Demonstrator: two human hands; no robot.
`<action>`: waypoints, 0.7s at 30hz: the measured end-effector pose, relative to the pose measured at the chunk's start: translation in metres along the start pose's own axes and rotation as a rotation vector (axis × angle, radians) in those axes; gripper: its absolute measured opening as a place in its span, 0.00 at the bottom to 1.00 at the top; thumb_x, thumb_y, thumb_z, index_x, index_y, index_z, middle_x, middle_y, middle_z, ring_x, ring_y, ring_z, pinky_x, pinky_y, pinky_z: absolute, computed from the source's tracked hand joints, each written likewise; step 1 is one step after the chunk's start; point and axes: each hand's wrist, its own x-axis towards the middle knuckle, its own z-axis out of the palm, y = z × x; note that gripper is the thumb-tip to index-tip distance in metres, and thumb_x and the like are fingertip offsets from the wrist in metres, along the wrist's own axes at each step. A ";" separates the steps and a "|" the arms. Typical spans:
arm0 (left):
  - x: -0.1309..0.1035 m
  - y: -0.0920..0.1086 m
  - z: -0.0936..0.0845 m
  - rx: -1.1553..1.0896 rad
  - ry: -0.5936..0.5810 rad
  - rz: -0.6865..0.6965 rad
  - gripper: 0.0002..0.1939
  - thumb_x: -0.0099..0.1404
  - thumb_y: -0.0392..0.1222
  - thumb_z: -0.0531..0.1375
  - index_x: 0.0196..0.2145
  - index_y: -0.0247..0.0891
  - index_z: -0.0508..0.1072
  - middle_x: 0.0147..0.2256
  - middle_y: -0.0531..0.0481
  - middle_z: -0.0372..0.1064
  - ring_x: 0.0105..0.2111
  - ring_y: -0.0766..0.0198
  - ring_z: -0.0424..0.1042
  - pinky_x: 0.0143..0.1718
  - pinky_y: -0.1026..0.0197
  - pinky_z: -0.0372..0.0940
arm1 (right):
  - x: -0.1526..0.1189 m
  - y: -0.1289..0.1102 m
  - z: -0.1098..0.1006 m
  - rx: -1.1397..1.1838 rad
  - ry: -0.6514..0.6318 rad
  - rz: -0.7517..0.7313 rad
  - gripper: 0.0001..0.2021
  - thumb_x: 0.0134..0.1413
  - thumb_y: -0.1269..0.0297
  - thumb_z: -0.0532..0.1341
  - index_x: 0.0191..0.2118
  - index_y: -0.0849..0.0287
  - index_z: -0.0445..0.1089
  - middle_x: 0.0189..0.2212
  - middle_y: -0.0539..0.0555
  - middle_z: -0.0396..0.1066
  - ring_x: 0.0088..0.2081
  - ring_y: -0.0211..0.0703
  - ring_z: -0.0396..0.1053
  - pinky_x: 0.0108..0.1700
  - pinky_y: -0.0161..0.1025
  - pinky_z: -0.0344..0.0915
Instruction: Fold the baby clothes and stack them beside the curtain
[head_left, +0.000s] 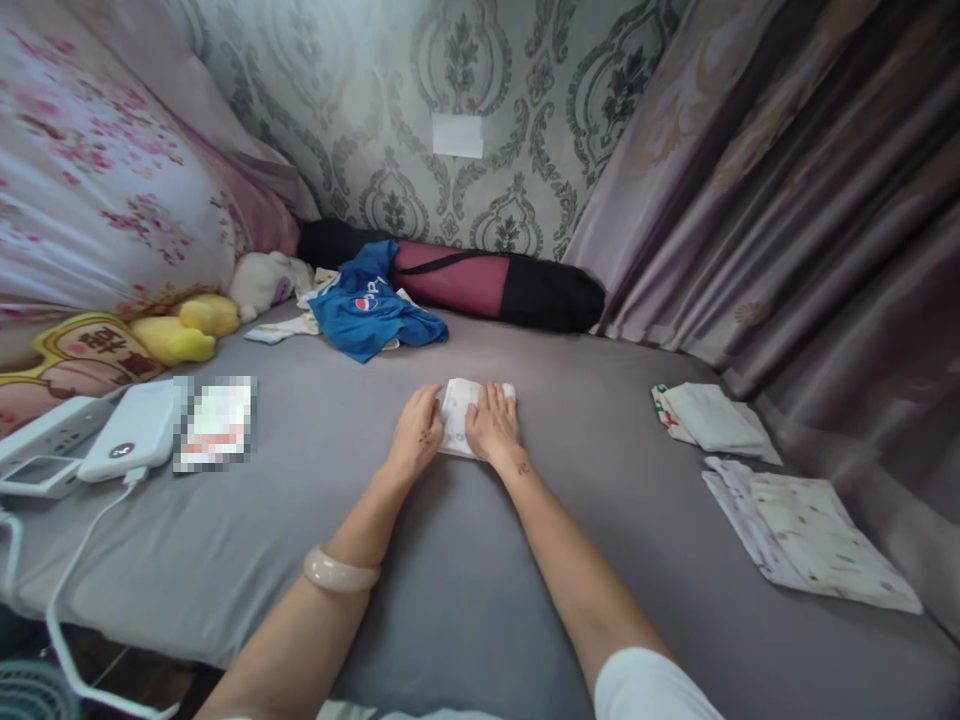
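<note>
A small folded white cloth with a faint print lies on the grey bed sheet, between my two hands. My left hand is at the cloth's left edge, its fingers pressed together on that edge. Flat on the right part of the cloth rests my right hand, with its fingers stretched out.
Folded clothes and a larger folded pile lie at the right. A blue shirt is beside a long maroon and black bag at the back. A power bank, power strip and plush toys are left.
</note>
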 end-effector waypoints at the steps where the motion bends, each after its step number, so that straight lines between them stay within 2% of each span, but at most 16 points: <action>1: -0.001 0.001 0.002 0.007 -0.018 0.056 0.19 0.64 0.34 0.47 0.50 0.35 0.68 0.49 0.39 0.69 0.51 0.56 0.68 0.54 0.51 0.62 | 0.000 0.003 0.000 0.002 -0.062 0.014 0.29 0.65 0.63 0.43 0.66 0.75 0.48 0.67 0.66 0.44 0.68 0.52 0.38 0.66 0.50 0.34; 3: -0.002 0.002 0.004 0.023 -0.039 0.084 0.21 0.63 0.32 0.47 0.52 0.35 0.67 0.51 0.39 0.67 0.52 0.56 0.67 0.55 0.51 0.62 | 0.001 0.008 0.001 0.006 -0.083 0.027 0.29 0.65 0.61 0.43 0.65 0.75 0.51 0.66 0.67 0.47 0.67 0.53 0.40 0.65 0.50 0.35; 6: -0.002 -0.002 0.002 0.055 0.018 0.011 0.21 0.62 0.30 0.47 0.51 0.34 0.67 0.50 0.38 0.69 0.51 0.56 0.68 0.54 0.51 0.63 | 0.002 0.008 0.001 -0.005 0.033 0.011 0.29 0.66 0.60 0.40 0.66 0.73 0.49 0.66 0.66 0.45 0.68 0.51 0.37 0.65 0.51 0.32; 9: -0.002 -0.007 -0.001 0.063 0.086 -0.053 0.21 0.62 0.30 0.46 0.49 0.33 0.69 0.47 0.38 0.70 0.49 0.56 0.70 0.53 0.51 0.64 | -0.001 0.004 0.002 -0.002 -0.031 -0.023 0.28 0.66 0.60 0.41 0.65 0.74 0.50 0.66 0.68 0.46 0.68 0.51 0.39 0.65 0.50 0.34; 11: -0.001 -0.007 -0.001 0.052 0.098 -0.063 0.21 0.61 0.29 0.46 0.48 0.34 0.69 0.47 0.39 0.71 0.49 0.56 0.70 0.52 0.51 0.64 | -0.003 0.000 0.005 -0.004 0.002 -0.033 0.29 0.66 0.58 0.42 0.66 0.74 0.50 0.66 0.67 0.45 0.68 0.53 0.38 0.65 0.52 0.34; 13: -0.001 -0.005 0.000 0.040 0.094 -0.065 0.21 0.61 0.29 0.46 0.48 0.36 0.69 0.47 0.41 0.71 0.48 0.57 0.70 0.52 0.52 0.64 | -0.005 -0.004 0.010 -0.002 0.058 -0.089 0.29 0.66 0.58 0.41 0.67 0.70 0.48 0.67 0.65 0.42 0.68 0.52 0.36 0.66 0.52 0.33; 14: -0.002 -0.005 0.000 0.037 0.089 -0.067 0.21 0.60 0.28 0.47 0.48 0.36 0.69 0.46 0.41 0.71 0.48 0.57 0.71 0.52 0.51 0.65 | -0.005 -0.006 0.012 0.007 0.047 -0.130 0.29 0.66 0.58 0.42 0.67 0.69 0.47 0.68 0.63 0.42 0.68 0.51 0.37 0.66 0.51 0.33; 18: -0.002 -0.002 0.002 0.015 0.049 -0.052 0.20 0.61 0.29 0.47 0.48 0.35 0.69 0.45 0.40 0.72 0.46 0.57 0.71 0.50 0.51 0.66 | -0.001 -0.004 0.012 0.124 -0.114 -0.248 0.26 0.66 0.60 0.44 0.65 0.67 0.54 0.66 0.63 0.49 0.67 0.49 0.44 0.65 0.49 0.41; 20: -0.003 -0.001 0.002 -0.002 0.038 -0.030 0.20 0.61 0.29 0.47 0.48 0.36 0.69 0.45 0.41 0.72 0.45 0.58 0.71 0.49 0.53 0.66 | 0.005 0.005 0.002 0.210 -0.057 -0.220 0.25 0.65 0.60 0.45 0.62 0.67 0.58 0.64 0.64 0.54 0.65 0.47 0.50 0.64 0.45 0.47; 21: -0.003 0.000 0.002 -0.009 0.029 -0.016 0.19 0.62 0.30 0.47 0.48 0.36 0.69 0.44 0.42 0.72 0.45 0.58 0.71 0.49 0.54 0.66 | 0.009 0.011 -0.005 0.242 0.007 -0.154 0.24 0.65 0.61 0.45 0.61 0.67 0.60 0.62 0.65 0.58 0.63 0.47 0.54 0.63 0.43 0.50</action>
